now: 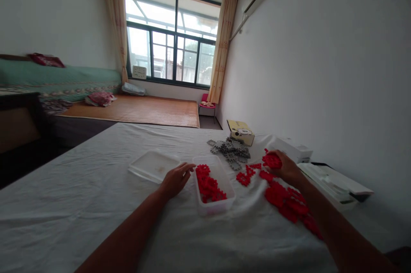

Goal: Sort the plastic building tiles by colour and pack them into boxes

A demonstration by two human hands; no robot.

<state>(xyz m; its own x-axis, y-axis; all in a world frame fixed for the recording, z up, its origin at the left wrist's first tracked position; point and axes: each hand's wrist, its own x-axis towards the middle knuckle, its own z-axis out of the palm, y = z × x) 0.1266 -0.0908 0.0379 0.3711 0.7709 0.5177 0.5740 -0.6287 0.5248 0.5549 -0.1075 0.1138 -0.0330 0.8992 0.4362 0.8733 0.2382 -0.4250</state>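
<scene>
A clear plastic box (221, 209) stands on the white sheet in front of me, with several red interlocking pieces (208, 187) inside. My left hand (176, 179) rests against the box's left wall, fingers loosely curled with nothing in them. My right hand (284, 166) is closed round a bunch of red pieces (272, 161) just right of the box. More red pieces (289, 202) lie loose under my right forearm, and a few (245, 176) lie between the box and that hand. A pile of grey pieces (231, 151) lies behind the box.
The box's clear lid (154, 165) lies to the left of the box. A small cardboard box (241, 132) and white boxes (297, 149) sit at the far right, near the wall. White trays (334, 183) lie along the right edge. A bed and a window are beyond.
</scene>
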